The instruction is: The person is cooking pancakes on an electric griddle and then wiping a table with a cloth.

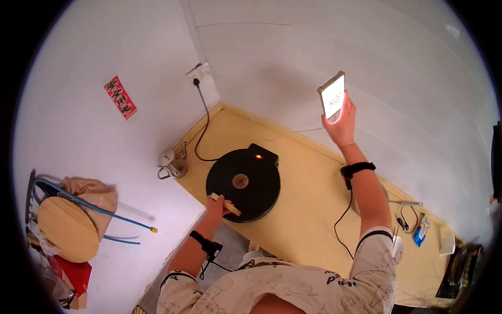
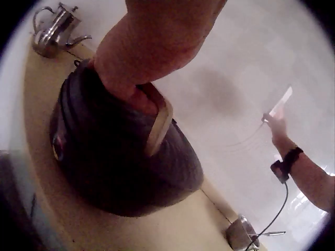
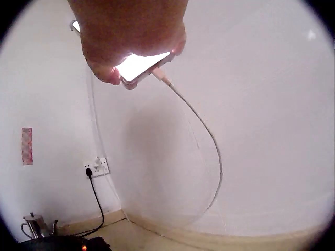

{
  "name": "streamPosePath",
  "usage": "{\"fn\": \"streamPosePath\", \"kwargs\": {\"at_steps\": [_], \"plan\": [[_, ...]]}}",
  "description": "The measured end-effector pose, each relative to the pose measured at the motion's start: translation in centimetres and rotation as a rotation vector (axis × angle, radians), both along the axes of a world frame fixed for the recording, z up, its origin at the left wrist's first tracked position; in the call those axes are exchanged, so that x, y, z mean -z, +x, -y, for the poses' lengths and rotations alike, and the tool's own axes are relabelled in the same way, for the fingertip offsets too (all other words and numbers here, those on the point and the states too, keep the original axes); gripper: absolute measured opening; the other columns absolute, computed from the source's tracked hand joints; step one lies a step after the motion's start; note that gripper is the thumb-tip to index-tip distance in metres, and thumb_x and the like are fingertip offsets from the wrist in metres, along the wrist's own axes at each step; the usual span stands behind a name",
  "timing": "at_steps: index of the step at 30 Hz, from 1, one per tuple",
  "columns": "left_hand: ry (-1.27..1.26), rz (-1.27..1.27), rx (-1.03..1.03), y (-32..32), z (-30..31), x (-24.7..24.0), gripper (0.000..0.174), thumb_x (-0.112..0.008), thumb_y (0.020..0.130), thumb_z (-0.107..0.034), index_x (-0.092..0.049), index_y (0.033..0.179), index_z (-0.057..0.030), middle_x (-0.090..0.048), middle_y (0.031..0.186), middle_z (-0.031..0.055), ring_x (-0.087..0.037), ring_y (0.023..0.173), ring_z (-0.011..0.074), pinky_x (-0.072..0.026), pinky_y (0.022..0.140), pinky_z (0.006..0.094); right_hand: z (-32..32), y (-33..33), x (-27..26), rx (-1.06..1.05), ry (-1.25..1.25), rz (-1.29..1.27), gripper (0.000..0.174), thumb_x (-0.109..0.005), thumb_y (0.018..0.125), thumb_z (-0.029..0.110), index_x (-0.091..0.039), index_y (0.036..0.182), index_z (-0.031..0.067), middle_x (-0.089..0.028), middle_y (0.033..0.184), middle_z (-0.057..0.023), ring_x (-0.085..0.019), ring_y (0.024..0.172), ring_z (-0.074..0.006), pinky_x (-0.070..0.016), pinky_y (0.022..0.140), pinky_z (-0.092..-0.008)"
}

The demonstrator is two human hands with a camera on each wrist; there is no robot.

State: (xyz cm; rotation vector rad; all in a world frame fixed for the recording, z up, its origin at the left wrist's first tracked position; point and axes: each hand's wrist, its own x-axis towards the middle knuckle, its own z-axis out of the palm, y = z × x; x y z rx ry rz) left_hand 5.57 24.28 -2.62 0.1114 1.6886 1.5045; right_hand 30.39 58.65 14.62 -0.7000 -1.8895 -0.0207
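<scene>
A round black electric pan point(image 1: 230, 180) with a lit orange light sits on the wooden counter, its lid down. My left hand point(image 1: 215, 209) grips its light wooden handle point(image 1: 230, 208) at the front edge; in the left wrist view the fingers curl round the handle point(image 2: 160, 128). Raised near the wall, my right hand point(image 1: 342, 124) holds a phone point(image 1: 333, 97) with a bright screen. The right wrist view shows the right hand point(image 3: 133, 36) pinching the phone point(image 3: 138, 65) by its sides, a white cable point(image 3: 201, 123) plugged into its end.
A metal kettle point(image 1: 172, 163) stands at the counter's left corner, near a wall socket point(image 1: 205, 81) with a black plug. Behind my right arm are a metal pot point(image 2: 241, 232), a blue packet point(image 1: 421, 232) and a white cup point(image 1: 447, 245). A round wooden board point(image 1: 68, 228) hangs at left.
</scene>
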Motion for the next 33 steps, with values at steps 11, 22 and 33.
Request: {"fn": "streamPosePath", "kwargs": {"at_steps": [11, 22, 33], "plan": [[0.080, 0.081, 0.102, 0.6, -2.0, -1.7, 0.078, -0.044, 0.092, -0.013, 0.020, 0.137, -0.0043, -0.060, 0.084, 0.0156, -0.063, 0.070, 0.0231, -0.0563, 0.064, 0.0335, 4.0, -13.6, -12.1, -0.207, 0.223, 0.028, 0.085, -0.071, 0.065, 0.015, -0.026, 0.136, 0.0002, -0.039, 0.126, -0.0195, -0.038, 0.113, -0.0337, -0.0363, 0.094, -0.0412], [0.085, 0.160, 0.218, 4.1, -5.0, -0.5, 0.060, -0.047, 0.090, -0.014, -0.005, 0.129, 0.0024, -0.061, 0.082, 0.0141, -0.063, 0.070, 0.0218, -0.0560, 0.059, 0.0322, 11.0, -25.7, -15.4, -0.384, 0.320, 0.042, 0.091, -0.073, 0.063, 0.017, -0.023, 0.138, 0.0010, -0.038, 0.128, -0.0185, -0.038, 0.114, -0.0322, -0.0335, 0.097, -0.0401], [0.070, 0.088, 0.355, 12.8, -9.3, 2.7, 0.025, -0.049, 0.091, -0.019, -0.048, 0.099, 0.0050, -0.062, 0.084, 0.0129, -0.064, 0.072, 0.0200, -0.0547, 0.053, 0.0276, 16.8, -25.8, -13.5, -0.571, 0.243, 0.067, 0.089, -0.070, 0.062, 0.011, -0.023, 0.138, 0.0020, -0.042, 0.122, -0.0189, -0.040, 0.111, -0.0341, -0.0362, 0.095, -0.0397]]}}
